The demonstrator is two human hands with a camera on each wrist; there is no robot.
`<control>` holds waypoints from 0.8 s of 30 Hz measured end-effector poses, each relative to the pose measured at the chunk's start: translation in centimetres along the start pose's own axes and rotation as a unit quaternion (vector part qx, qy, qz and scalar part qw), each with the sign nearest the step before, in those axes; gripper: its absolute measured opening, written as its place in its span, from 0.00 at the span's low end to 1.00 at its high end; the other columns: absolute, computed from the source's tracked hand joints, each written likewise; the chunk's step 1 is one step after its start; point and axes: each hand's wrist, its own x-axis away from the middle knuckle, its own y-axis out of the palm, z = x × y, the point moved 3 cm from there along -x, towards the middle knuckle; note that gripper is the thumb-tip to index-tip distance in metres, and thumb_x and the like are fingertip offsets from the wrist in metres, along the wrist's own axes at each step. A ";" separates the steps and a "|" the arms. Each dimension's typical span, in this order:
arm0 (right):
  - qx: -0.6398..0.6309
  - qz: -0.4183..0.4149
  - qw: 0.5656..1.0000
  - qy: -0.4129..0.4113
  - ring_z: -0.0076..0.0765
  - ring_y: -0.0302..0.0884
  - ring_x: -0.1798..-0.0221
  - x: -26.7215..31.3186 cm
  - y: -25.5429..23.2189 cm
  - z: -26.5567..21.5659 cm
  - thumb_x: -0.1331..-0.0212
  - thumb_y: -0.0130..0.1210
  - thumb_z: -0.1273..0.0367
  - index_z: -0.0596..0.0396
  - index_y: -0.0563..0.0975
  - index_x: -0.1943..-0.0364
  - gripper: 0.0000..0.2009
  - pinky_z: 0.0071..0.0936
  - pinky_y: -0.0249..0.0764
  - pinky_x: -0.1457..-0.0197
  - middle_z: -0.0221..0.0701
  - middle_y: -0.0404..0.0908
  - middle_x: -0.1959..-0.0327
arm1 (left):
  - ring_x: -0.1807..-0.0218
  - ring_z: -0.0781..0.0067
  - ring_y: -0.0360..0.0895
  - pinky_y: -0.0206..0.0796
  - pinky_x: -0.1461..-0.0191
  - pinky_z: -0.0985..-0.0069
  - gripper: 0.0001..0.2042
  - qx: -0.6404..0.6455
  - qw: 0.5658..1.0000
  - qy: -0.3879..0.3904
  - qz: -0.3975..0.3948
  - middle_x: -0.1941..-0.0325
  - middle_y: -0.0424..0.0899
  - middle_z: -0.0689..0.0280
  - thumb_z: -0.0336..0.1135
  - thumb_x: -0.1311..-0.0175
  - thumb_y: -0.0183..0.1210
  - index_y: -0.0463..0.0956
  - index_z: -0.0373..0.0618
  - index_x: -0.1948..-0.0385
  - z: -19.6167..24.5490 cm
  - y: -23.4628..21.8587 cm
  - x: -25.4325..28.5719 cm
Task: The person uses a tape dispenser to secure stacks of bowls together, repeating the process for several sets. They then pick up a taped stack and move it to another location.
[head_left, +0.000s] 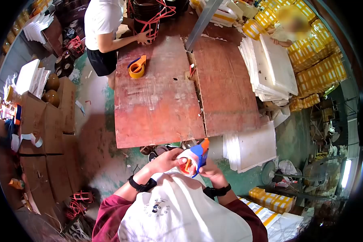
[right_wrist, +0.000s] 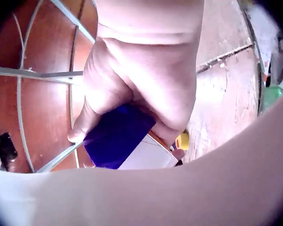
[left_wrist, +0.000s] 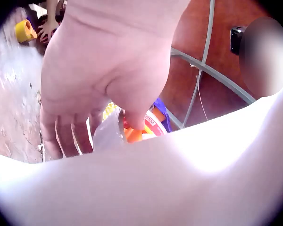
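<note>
A blue and orange tape dispenser (head_left: 199,151) with a roll of tape (head_left: 185,154) in it is held in front of the chest, at the table's near edge. My left hand (head_left: 165,161) holds the roll's side, its thumb at the orange hub. In the left wrist view, the whitish roll (left_wrist: 108,133) shows between the thumb and the fingers. My right hand (head_left: 210,171) grips the dispenser from the other side. Its dark blue body (right_wrist: 118,136) lies under the palm in the right wrist view, and the fingertips are partly hidden.
A reddish wooden table (head_left: 161,105) stands ahead, with a yellow tape dispenser (head_left: 137,69) on it. Another person (head_left: 104,28) handles red-strapped dark pots at the far left. White foam sheets (head_left: 270,66) are stacked at the right. Cardboard boxes (head_left: 32,129) line the left; a metal post (head_left: 201,25) rises behind.
</note>
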 end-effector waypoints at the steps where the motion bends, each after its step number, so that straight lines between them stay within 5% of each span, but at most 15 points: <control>1: 0.017 -0.003 1.000 -0.004 0.31 0.84 0.63 0.3 -0.6 0.2 0.53 0.76 0.56 0.61 0.79 0.52 0.29 0.27 0.76 0.53 0.33 0.86 0.67 | 0.48 0.67 0.81 0.72 0.43 0.71 0.24 0.014 1.000 -0.009 0.002 0.51 0.83 0.56 0.47 0.27 0.58 0.73 0.34 0.43 -0.4 -0.4 0.3; 5: 0.032 0.044 0.998 -0.037 0.31 0.83 0.65 1.3 -0.7 -2.2 0.56 0.78 0.57 0.60 0.79 0.54 0.29 0.27 0.76 0.57 0.32 0.85 0.70 | 0.54 0.69 0.82 0.74 0.48 0.71 0.20 0.015 0.999 -0.014 0.041 0.55 0.85 0.58 0.44 0.28 0.60 0.75 0.35 0.45 -1.6 -1.8 1.6; 10: 0.242 0.123 0.962 -0.018 0.21 0.78 0.61 3.0 1.3 -5.5 0.48 0.74 0.66 0.59 0.79 0.52 0.22 0.25 0.77 0.54 0.24 0.82 0.62 | 0.55 0.72 0.81 0.73 0.48 0.73 0.18 0.030 0.990 -0.073 0.115 0.56 0.85 0.60 0.43 0.27 0.59 0.77 0.36 0.49 -3.2 -2.8 2.1; 13: 0.217 0.170 0.961 -0.009 0.20 0.77 0.61 4.5 -0.2 -4.0 0.48 0.74 0.67 0.59 0.79 0.52 0.21 0.23 0.77 0.55 0.24 0.82 0.63 | 0.54 0.73 0.81 0.73 0.47 0.73 0.17 0.048 0.987 -0.105 0.111 0.56 0.85 0.60 0.42 0.27 0.58 0.77 0.36 0.49 -4.9 -2.5 0.9; 24: 0.231 0.147 0.961 -0.029 0.21 0.80 0.60 4.7 -8.4 -6.3 0.43 0.71 0.69 0.56 0.80 0.52 0.16 0.25 0.79 0.53 0.24 0.84 0.63 | 0.57 0.73 0.81 0.73 0.50 0.73 0.14 -0.009 0.984 -0.097 0.152 0.60 0.85 0.61 0.39 0.28 0.59 0.78 0.35 0.52 -4.9 1.9 -5.6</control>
